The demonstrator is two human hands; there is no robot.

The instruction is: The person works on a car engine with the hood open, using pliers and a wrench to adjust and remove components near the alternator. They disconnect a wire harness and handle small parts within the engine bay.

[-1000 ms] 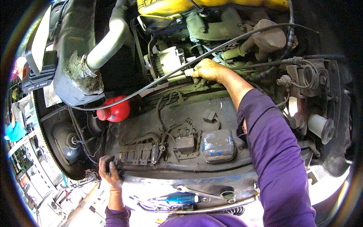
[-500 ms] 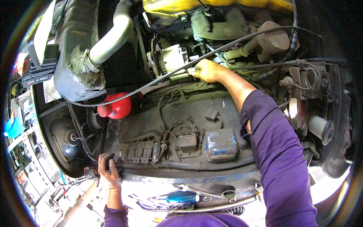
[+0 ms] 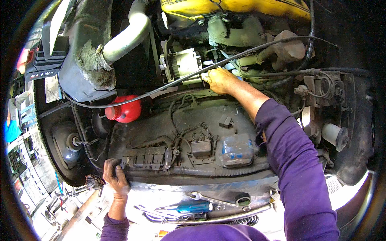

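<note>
My right hand [image 3: 222, 80] reaches deep into an engine bay, at the rear end of a light metal alternator [image 3: 187, 63]. Its fingers are closed, with a small pale piece showing at the fingertips; what they hold is mostly hidden. A long black cable [image 3: 163, 88] crosses in front of the alternator, just above this hand. My left hand [image 3: 116, 176] is closed over the fender edge [image 3: 138, 182], its fingertips darkened with grime. Between the two arms, wiring and a small relay box [image 3: 201, 148] are fixed to the inner panel.
On the fender lie a combination wrench [image 3: 215, 199], a blue-handled tool [image 3: 195, 207] and a dark ring-shaped part [image 3: 243, 199]. A red bottle [image 3: 124, 109] sits left of the alternator, below a silver pipe [image 3: 130, 34]. A battery pack [image 3: 46, 58] is at the upper left. A yellow engine cover [image 3: 237, 7] is farthest away.
The view has shifted slightly, so the engine parts sit a little differently. My right hand stays at the alternator's rear, and my left hand keeps its hold on the fender edge.
</note>
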